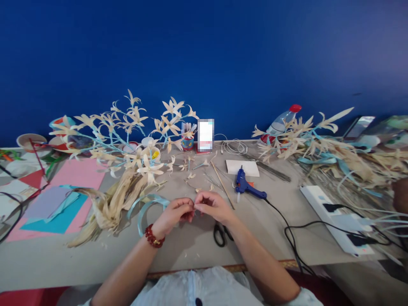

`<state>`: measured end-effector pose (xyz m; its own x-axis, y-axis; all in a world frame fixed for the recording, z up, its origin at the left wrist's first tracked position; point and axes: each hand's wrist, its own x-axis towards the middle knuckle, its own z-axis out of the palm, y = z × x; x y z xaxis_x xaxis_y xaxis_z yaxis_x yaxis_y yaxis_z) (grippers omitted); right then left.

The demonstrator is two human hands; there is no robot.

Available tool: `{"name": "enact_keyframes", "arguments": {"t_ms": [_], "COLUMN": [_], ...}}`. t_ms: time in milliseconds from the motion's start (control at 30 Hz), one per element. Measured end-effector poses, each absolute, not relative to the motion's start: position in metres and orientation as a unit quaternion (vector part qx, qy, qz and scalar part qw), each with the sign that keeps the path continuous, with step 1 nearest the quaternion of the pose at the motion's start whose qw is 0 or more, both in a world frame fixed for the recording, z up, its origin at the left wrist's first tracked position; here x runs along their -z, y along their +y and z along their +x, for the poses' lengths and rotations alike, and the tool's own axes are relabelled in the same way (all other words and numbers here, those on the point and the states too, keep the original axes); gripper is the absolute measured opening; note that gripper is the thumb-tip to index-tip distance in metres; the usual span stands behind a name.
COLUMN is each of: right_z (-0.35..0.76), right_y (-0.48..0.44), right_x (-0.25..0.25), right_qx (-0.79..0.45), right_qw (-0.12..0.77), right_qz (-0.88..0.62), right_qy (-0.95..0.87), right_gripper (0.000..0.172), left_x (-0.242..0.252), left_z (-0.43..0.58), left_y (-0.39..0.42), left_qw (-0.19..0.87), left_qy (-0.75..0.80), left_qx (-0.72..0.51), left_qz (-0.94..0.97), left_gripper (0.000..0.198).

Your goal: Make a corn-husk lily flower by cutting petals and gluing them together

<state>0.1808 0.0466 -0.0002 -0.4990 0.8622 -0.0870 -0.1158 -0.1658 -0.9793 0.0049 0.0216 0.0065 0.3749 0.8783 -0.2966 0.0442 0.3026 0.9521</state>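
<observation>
Left hand and right hand are half-curled, fingertips nearly together, any grip indeterminable; blue ribbon loops leftward beside the left hand, and scissors near the right hand point handles toward the table's near edge.

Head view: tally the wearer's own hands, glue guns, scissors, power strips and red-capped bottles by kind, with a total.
Own hands: 2 (left hand, right hand)
Glue gun: 1
Scissors: 1 pair, partly hidden by the right arm
Power strip: 1
Red-capped bottle: 1
Total: 6
</observation>
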Motion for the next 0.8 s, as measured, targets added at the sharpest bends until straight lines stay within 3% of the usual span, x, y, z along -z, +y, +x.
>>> {"name": "enact_keyframes", "arguments": {"t_ms": [100,267,467,567,633,733,800], "right_z": [0.1747,0.172,0.1748,0.1772,0.1786,0.1798,0.1798], "right_y": [0.0459,0.0466,0.0437,0.0408,0.0399,0.0407,0.0416], "right_x": [0.0068,0.0079,0.0041,0.0012,0.0001,0.0004,0.0012], "right_qx": [-0.719,-0.732,-0.713,-0.656,-0.604,-0.526,-0.459], "right_qw": [0.374,0.387,0.429,0.463,0.475,0.478,0.474], "right_qz": [-0.382,-0.399,-0.386,-0.342,-0.32,-0.336,-0.361], "right_qy": [-0.445,-0.393,-0.399,-0.488,-0.555,-0.618,-0.659], "right_gripper": [0.027,0.025,0.017,0.028,0.023,0.013,0.012], "left_x": [-0.0069,-0.0071,-0.0018,-0.0017,-0.0023,-0.0034,-0.0043], "left_z": [0.0052,0.0054,0.0067,0.0071,0.0073,0.0073,0.0073], "left_y": [0.0218,0.0219,0.0203,0.0201,0.0202,0.0196,0.0183], "left_qw": [0.626,0.48,0.596,0.632,0.65,0.65,0.59], "left_qy": [0.465,0.461,0.434,0.416,0.403,0.395,0.413], "left_qx": [-0.336,-0.389,-0.394,-0.413,-0.416,-0.412,-0.417], "left_qz": [0.528,0.636,0.549,0.507,0.492,0.503,0.554], "left_gripper": [0.023,0.013,0.023,0.023,0.022,0.023,0.024]}}
